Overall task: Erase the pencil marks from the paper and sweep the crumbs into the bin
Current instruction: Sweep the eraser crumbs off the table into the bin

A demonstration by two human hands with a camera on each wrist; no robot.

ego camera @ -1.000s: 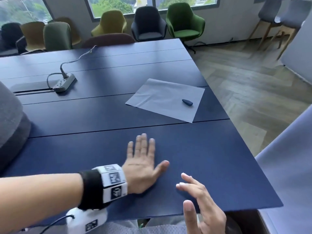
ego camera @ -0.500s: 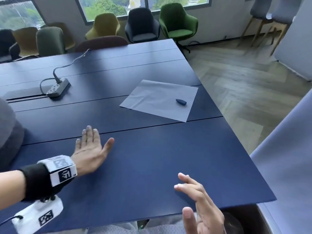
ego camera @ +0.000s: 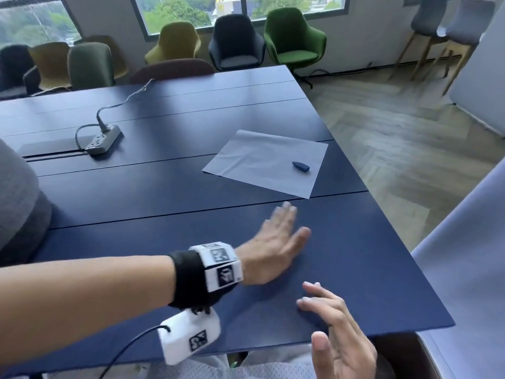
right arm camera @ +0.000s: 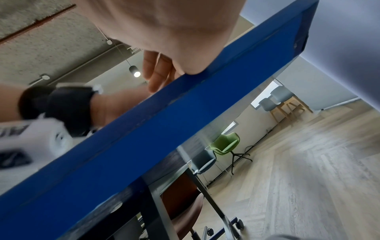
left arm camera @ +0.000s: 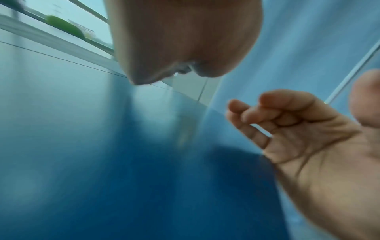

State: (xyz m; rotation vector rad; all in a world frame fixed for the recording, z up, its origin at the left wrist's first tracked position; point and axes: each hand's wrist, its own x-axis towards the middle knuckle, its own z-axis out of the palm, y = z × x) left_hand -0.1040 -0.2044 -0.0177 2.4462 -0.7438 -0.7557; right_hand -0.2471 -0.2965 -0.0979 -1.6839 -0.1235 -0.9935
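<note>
- Sweeping rightward: the left hand (ego camera: 269,251) is now lying right of centre on the desk (ego camera: 164,192), having been far over to the left half a second ago.
- Left hand is lying flat, palm down, fingers straight and together, thumb spread, gripping nothing; its outline is blurring in the head view.
- Right hand (ego camera: 337,332) is waiting at the near desk edge where it was before, palm turned toward the left hand, fingers loosely bent and open, holding nothing.
- Left wrist view is showing the right hand (left arm camera: 308,146) cupped, fingers relaxed, beside the blue desk top.
- Paper (ego camera: 266,162) is lying flat on the desk beyond the left fingertips, just past them and not touching.
- Eraser (ego camera: 300,166) is resting on the paper near its right edge, well apart from both hands.
- Crumbs are not showing at this sharpness.
- Power strip (ego camera: 103,140) is sitting at the far left.
</note>
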